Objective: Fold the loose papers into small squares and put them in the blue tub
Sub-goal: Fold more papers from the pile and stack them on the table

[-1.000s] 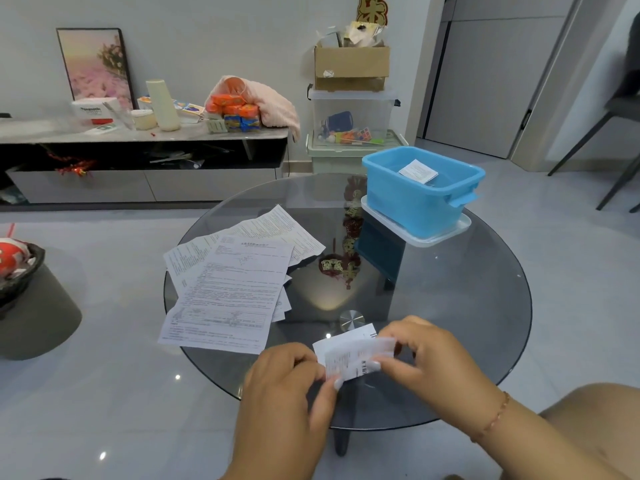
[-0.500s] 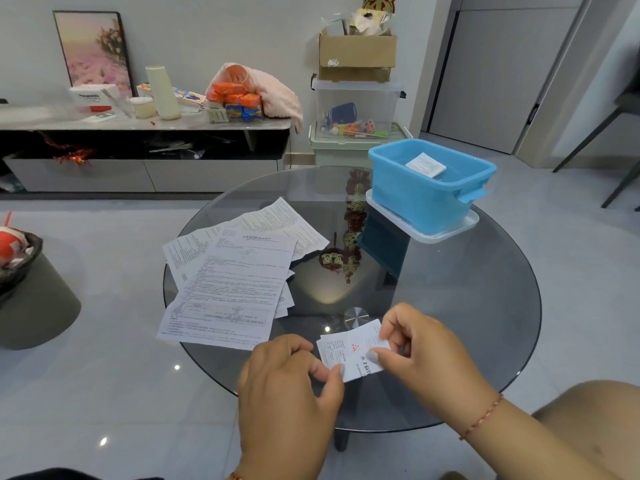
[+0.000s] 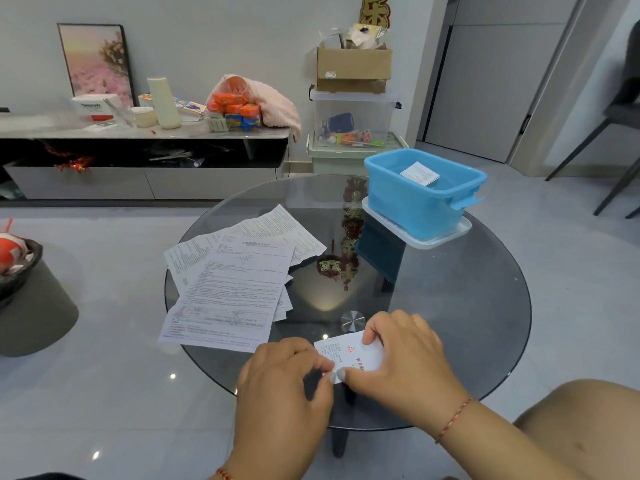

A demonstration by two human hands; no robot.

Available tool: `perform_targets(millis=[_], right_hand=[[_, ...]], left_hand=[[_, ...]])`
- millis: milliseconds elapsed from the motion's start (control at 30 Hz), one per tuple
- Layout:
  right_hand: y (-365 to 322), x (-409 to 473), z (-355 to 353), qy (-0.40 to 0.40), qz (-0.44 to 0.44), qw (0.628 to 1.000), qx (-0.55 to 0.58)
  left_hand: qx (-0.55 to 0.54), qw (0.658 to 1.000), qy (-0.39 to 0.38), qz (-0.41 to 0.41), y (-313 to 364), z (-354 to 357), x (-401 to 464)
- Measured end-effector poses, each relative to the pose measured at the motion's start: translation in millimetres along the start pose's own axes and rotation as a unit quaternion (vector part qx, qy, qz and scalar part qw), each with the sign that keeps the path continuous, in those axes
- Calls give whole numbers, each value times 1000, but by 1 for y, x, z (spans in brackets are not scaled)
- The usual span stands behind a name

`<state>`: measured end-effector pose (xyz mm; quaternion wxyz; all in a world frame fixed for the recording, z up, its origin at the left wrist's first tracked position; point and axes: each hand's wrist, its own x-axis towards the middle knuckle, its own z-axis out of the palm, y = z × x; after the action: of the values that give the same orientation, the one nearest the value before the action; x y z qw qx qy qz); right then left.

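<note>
Blue tub (image 3: 412,206) at the table's (image 3: 450,306) two o'clock holds one folded square (image 3: 419,173).
At six o'clock, left hand (image 3: 280,386) and right hand (image 3: 405,358) pinch a folded paper (image 3: 349,351).

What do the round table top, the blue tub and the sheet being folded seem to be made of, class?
Table top: dark tinted glass, glossy; it mirrors the tub and shows the floor through it.
Blue tub: probably moulded plastic, smooth and slightly shiny, with a formed rim and handle.
Folded sheet: thin white printed paper, matt, holding a crease.
</note>
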<state>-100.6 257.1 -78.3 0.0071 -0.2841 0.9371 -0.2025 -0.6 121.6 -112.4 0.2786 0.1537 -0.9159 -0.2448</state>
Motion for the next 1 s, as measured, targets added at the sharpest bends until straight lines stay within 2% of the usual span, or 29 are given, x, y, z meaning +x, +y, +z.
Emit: perform_targets(millis=[533, 700, 767, 833, 933, 1000], right_hand=[[33, 3, -23, -76, 21, 990, 118], [41, 4, -25, -19, 59, 973, 223], [34, 3, -25, 8, 10, 973, 229], [23, 1, -25, -6, -70, 975, 209], [17, -4, -27, -37, -195, 972, 125], [17, -9, -26, -41, -262, 963, 50]], left_hand=[[-26, 999, -20, 10, -6, 0, -1], [-33, 999, -14, 30, -8, 0, 2], [-46, 997, -37, 52, -8, 0, 7], [-60, 993, -67, 71, -9, -1, 13], [-57, 989, -77, 111, -10, 1, 17], [-67, 985, -54, 149, -10, -4, 19]])
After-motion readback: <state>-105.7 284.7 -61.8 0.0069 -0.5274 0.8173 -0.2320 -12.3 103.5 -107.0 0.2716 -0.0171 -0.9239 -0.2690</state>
